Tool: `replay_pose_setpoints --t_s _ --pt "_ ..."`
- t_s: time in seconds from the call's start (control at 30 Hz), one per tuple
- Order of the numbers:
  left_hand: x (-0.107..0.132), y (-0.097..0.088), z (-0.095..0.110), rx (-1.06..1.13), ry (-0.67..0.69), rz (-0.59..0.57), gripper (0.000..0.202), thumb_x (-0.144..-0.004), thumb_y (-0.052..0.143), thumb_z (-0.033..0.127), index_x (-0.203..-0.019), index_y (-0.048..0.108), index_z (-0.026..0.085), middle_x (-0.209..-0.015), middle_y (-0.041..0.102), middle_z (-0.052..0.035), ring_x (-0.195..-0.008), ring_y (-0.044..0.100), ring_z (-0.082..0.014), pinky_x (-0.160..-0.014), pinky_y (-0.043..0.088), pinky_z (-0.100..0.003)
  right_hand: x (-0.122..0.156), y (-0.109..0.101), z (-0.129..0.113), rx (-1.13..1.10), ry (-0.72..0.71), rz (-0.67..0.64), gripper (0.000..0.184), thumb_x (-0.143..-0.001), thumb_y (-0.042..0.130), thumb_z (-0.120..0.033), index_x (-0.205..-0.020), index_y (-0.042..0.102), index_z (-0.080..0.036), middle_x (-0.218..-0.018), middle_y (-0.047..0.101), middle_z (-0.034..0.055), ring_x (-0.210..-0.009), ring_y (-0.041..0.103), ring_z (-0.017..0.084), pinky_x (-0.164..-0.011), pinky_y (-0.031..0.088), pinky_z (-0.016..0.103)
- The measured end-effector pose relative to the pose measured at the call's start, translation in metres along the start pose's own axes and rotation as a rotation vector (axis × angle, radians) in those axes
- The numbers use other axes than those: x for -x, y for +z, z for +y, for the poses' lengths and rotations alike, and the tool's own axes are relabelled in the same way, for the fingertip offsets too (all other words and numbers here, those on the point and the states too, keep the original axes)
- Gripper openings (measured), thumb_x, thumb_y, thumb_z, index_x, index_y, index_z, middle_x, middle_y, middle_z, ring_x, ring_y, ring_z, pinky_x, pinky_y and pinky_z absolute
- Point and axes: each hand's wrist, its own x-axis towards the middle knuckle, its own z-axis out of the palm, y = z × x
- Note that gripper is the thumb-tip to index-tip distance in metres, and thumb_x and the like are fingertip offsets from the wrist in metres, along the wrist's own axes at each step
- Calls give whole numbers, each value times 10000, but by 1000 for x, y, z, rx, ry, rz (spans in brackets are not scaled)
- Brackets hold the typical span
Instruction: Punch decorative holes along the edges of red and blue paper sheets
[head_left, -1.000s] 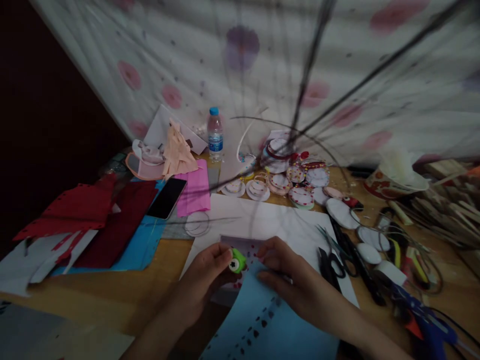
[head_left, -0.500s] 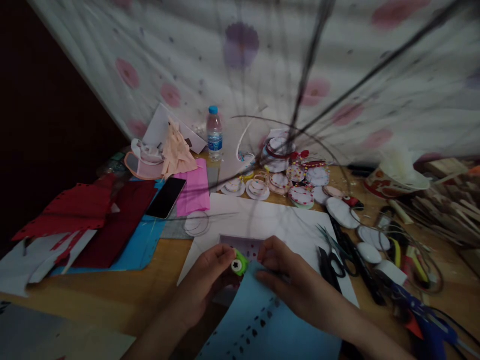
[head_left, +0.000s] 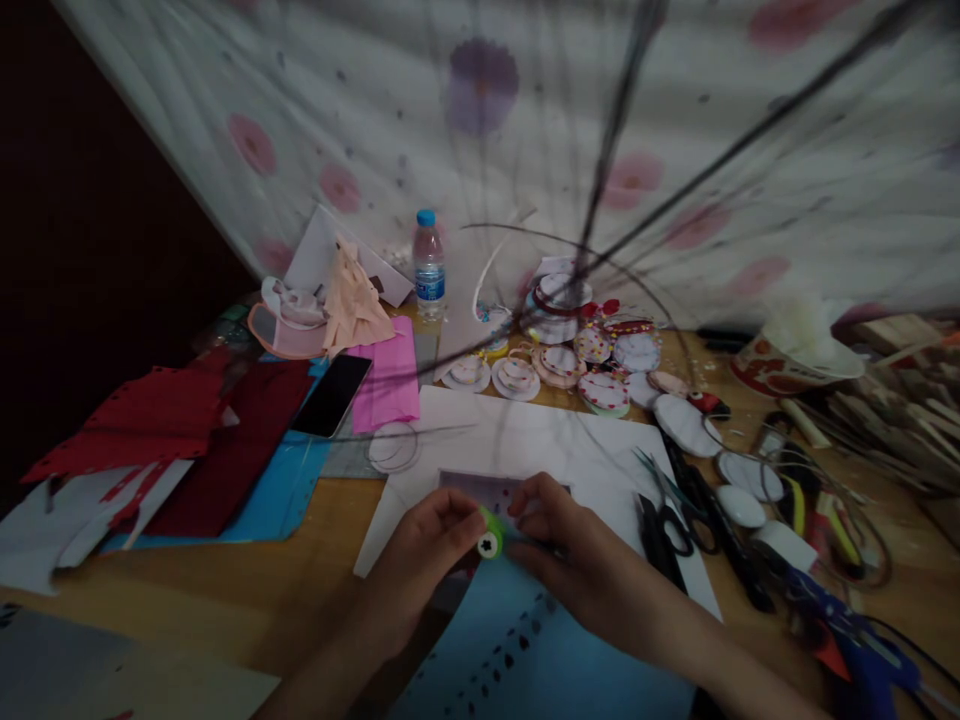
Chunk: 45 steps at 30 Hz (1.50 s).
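My left hand [head_left: 424, 560] is closed around a small green craft punch [head_left: 490, 535], pinched between thumb and fingers. It sits at the top edge of a light blue paper sheet [head_left: 540, 650] that shows a row of small punched holes. My right hand [head_left: 577, 560] rests on the blue sheet just right of the punch, fingers curled and pressing its top edge. Under both lies a white sheet [head_left: 540, 440] on the wooden table [head_left: 247, 590].
Black scissors [head_left: 667, 530] and a blue glue gun [head_left: 862, 640] lie at right. Decorated round paper discs [head_left: 600, 385], a water bottle [head_left: 430, 265], a phone [head_left: 334, 395], pink paper [head_left: 390, 385] and red felt [head_left: 180, 420] fill the back and left. A bowl [head_left: 787, 365] stands far right.
The punch has shifted slightly right and tilted along the blue sheet's top edge, and my two hands have drawn closer together.
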Motion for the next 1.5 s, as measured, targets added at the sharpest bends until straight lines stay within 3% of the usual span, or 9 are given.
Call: replay_pose_setpoints --t_s 0.1,0.23,0.33,0.47,0.53,0.7,1.13,1.37,1.5 --pt "4 1 3 -106 71 32 263 -742 708 399 -869 627 182 -787 639 3 -716 581 -139 -630 429 -223 -1 1 5 14 9 2 144 -877 476 -149 -949 386 -235 -678 566 -61 -614 534 129 -584 386 226" --pt "8 -1 -1 -185 137 -87 344 -711 741 280 -1020 623 188 -942 669 -43 -892 613 -202 -754 467 -280 -2 1 8 30 14 -16 168 -867 487 -129 -957 391 -233 -661 558 -69 -626 546 133 -599 396 227" --pt "9 -4 -7 -156 138 -50 378 -677 758 199 -1024 608 200 -970 674 -41 -936 618 -207 -809 473 -301 0 -1 4 17 0 -27 173 -870 498 -131 -984 409 -227 -716 597 -55 -679 574 131 -647 418 226" --pt "9 -8 -8 -155 114 35 357 -671 757 197 -998 613 194 -941 681 -38 -934 624 -203 -829 476 -305 4 -6 2 109 -47 -21 172 -885 538 -201 -1051 503 -232 -885 661 -14 -794 605 142 -692 419 225" --pt "9 -9 -7 -164 103 40 369 -661 762 200 -1000 615 189 -930 682 -41 -932 623 -207 -830 478 -310 5 -9 5 216 -39 -18 80 -911 509 -233 -922 587 -217 -780 650 -14 -704 590 138 -617 396 218" --pt "11 -10 -4 -240 109 -8 404 -618 777 196 -996 635 193 -938 683 -43 -917 627 -225 -800 492 -314 7 -8 11 341 -108 79 222 -928 481 -219 -742 597 -187 -598 562 -28 -539 504 111 -519 330 217" --pt "11 -13 1 -431 105 23 484 -568 807 210 -1021 641 168 -1015 694 -82 -980 630 -268 -848 487 -348 8 -4 16 314 -224 49 184 -946 461 -198 -869 627 -199 -819 681 29 -735 617 150 -661 421 237" --pt "7 -18 -3 -649 148 39 501 -619 794 256 -1086 628 182 -1080 667 -88 -1002 609 -268 -886 466 -367 6 -2 17 332 -227 45 171 -927 474 -157 -879 631 -203 -812 680 27 -744 624 155 -666 431 240" --pt "6 -17 -5 -724 200 57 399 -688 728 249 -1068 630 176 -1060 663 -86 -1001 596 -259 -896 452 -367 3 -4 18 331 -222 44 178 -921 474 -152 -877 642 -194 -794 681 25 -726 623 150 -653 433 232"
